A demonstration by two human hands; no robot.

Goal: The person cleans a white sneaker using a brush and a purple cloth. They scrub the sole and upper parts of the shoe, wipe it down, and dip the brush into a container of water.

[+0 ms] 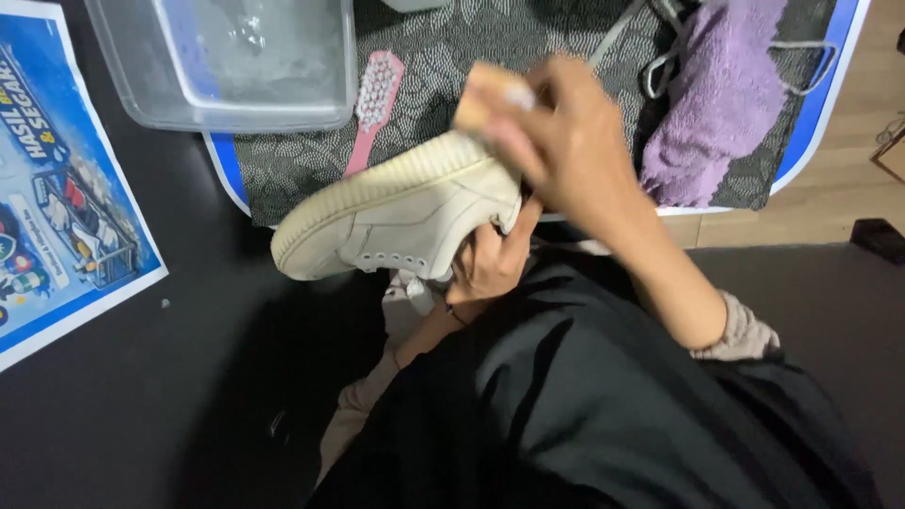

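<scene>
Two bare hands are seen, the left hand and the right hand. No rings or gloves are worn. A thin dark band is noted at the left wrist. A beige knit sleeve, ribbed at the cuff, is pushed up the right forearm. A black, smooth, faintly shiny garment is draped over the lap.

Right hand motion-blurred, hides shoe heel; tan block perhaps sponge. Tub cut off at top edge.
</scene>
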